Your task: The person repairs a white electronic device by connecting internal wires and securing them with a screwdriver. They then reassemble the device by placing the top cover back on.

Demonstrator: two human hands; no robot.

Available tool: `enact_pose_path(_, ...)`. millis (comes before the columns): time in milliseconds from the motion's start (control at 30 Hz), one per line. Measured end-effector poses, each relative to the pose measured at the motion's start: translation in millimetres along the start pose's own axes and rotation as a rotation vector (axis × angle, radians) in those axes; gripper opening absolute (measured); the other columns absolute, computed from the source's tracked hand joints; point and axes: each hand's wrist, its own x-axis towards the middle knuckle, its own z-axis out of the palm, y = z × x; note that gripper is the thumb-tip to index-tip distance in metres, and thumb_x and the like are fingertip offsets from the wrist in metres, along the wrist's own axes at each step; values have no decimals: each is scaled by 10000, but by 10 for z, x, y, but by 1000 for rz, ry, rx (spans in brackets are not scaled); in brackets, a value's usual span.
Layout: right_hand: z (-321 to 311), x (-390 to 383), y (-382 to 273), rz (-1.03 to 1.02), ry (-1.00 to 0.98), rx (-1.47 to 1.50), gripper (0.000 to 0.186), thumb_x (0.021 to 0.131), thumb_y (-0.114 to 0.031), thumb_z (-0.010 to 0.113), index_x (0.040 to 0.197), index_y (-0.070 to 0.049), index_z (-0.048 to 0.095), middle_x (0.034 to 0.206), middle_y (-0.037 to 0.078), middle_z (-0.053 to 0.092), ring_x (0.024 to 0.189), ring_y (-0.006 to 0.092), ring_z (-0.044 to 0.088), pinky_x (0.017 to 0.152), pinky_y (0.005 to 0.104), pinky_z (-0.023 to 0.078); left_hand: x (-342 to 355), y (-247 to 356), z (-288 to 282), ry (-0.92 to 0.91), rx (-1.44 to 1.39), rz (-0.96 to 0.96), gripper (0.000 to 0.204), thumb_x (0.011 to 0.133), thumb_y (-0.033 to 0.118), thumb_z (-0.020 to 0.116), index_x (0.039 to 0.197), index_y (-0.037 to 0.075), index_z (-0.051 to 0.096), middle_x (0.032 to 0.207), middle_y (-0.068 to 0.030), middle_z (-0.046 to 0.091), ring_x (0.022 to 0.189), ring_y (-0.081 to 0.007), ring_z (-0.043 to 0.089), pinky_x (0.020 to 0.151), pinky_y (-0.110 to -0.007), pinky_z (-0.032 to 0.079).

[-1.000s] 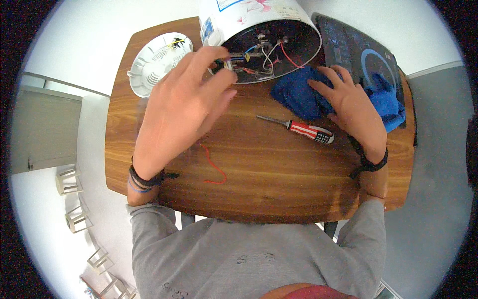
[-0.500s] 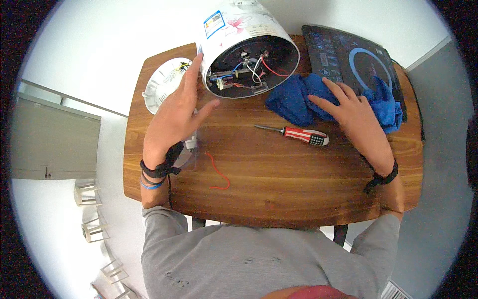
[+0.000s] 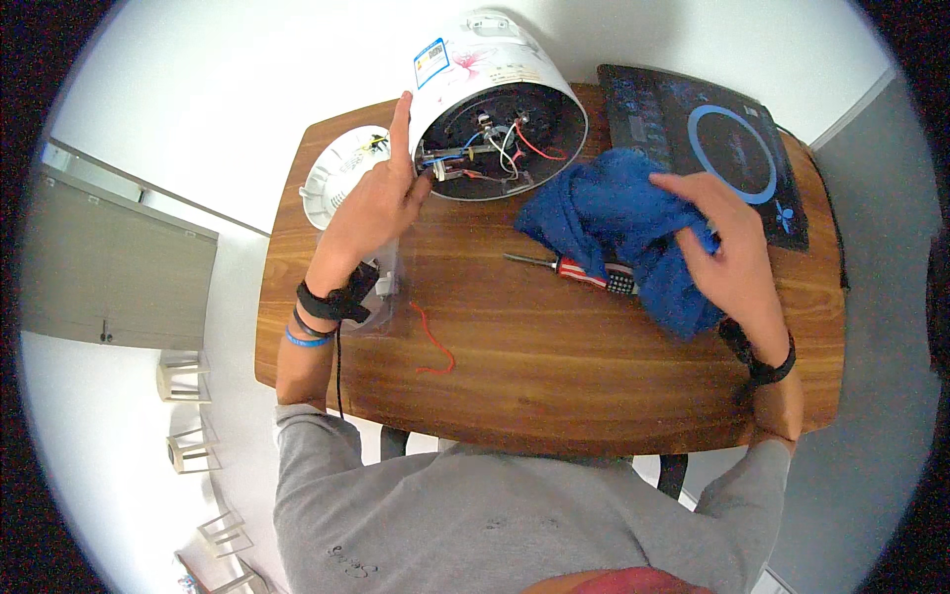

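On its side at the far middle of the table lies a white, flower-patterned rice cooker (image 3: 505, 74), its open underside facing me with blue, white and red wires showing. My left hand (image 3: 381, 208) grips its left rim, index finger stretched along the outer wall and thumb by the opening. Bunched blue cloth (image 3: 614, 213) is in my right hand (image 3: 732, 247), caught between thumb and fingers. Part of the cloth drapes over the handle of a red-and-white screwdriver (image 3: 584, 272). The screwdriver's shaft points left.
Left of the cooker is a round white cover (image 3: 332, 183). A clear plastic bag (image 3: 396, 312) with small parts lies beneath my left wrist. One loose red wire (image 3: 435, 342) lies mid-table. At the back right sits a black induction cooktop (image 3: 708, 109).
My right hand has gathered the blue cloth and drawn it nearer, over the screwdriver handle. My left thumb has come in to the cooker's rim.
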Motion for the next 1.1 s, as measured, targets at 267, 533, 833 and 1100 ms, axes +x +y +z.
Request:
enact_pose_path(267,43,290,40,201,166,345,449,1038,-82,614,1476,-64,707,1418,116,756,1354,226,673,1210,375,472,45,85,11,28,-91,59,1057,1051,12,653,1808,84,-82,763,-236,738,719,-418,769,703,-502,582)
enact_pose_path(533,30,367,53,168,428,467,481,1050,-100,611,1521,-75,711,1483,92,740,1393,210,649,1246,367,441,-37,455,-321,-48,-439,-167,879,1127,94,641,1815,74,94,875,-158,781,783,-234,818,739,-361,672)
enact_pose_path(833,-348,200,345,352,381,617,442,1106,-171,499,1446,-12,732,1375,125,771,1297,221,683,1190,347,477,-43,768,-579,-75,-454,-231,538,1166,154,620,1685,73,506,804,-110,784,688,-194,802,621,-319,657)
enact_pose_path(1100,-567,78,559,374,638,356,424,1123,-184,476,1403,-5,740,1325,110,772,1246,203,693,1170,368,491,176,516,-575,-111,-422,-224,533,1211,385,519,1601,30,602,780,-118,788,630,-166,775,578,-274,615)
